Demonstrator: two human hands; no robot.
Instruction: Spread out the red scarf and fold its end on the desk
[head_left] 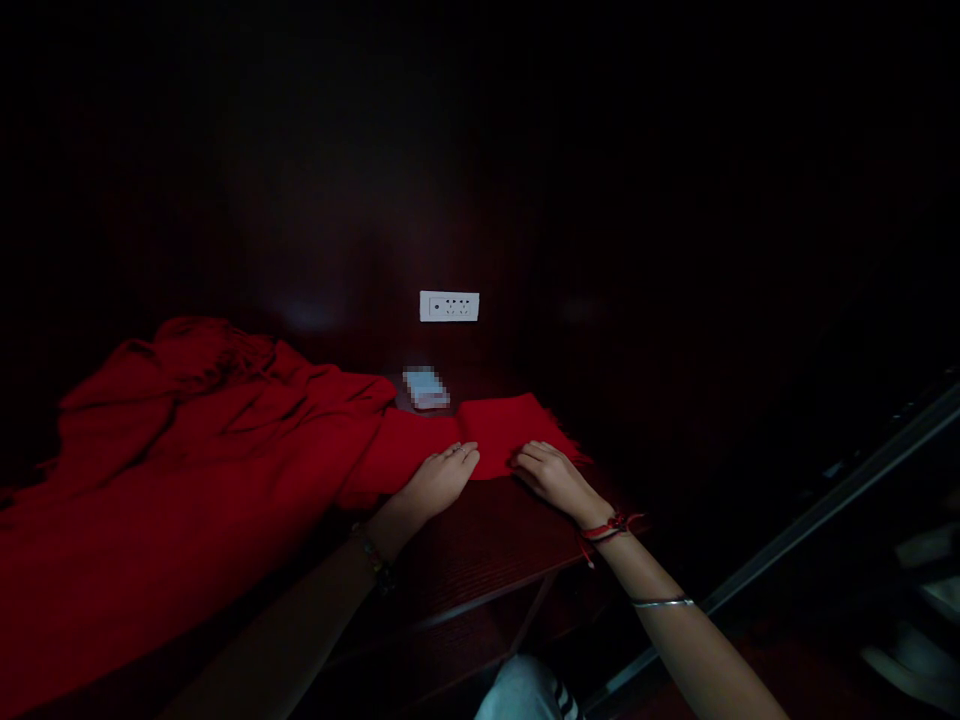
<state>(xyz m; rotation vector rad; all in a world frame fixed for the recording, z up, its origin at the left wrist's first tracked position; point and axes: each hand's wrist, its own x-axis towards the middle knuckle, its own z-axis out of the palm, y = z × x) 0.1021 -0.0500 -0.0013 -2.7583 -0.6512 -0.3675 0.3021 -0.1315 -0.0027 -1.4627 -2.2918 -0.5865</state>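
A red fringed scarf (517, 425) lies across a dark wooden table, with a folded flat part at its right end. My left hand (444, 474) rests on the near edge of this flat part, fingers stretched out and close together; its thumb is hidden. At the same edge, further right, my right hand (551, 472) has its fingers bent over the cloth, closed on it near the fringed end. To the left, the rest of the scarf is heaped in loose folds and hangs toward me.
Behind the scarf lies a pale, blurred-out flat object (426, 388). A white wall socket (449, 307) sits above it on the dark wall. The table's front edge (480, 600) runs just above my knee (525, 690). At right, a metal rail (825, 505) slants through the dark.
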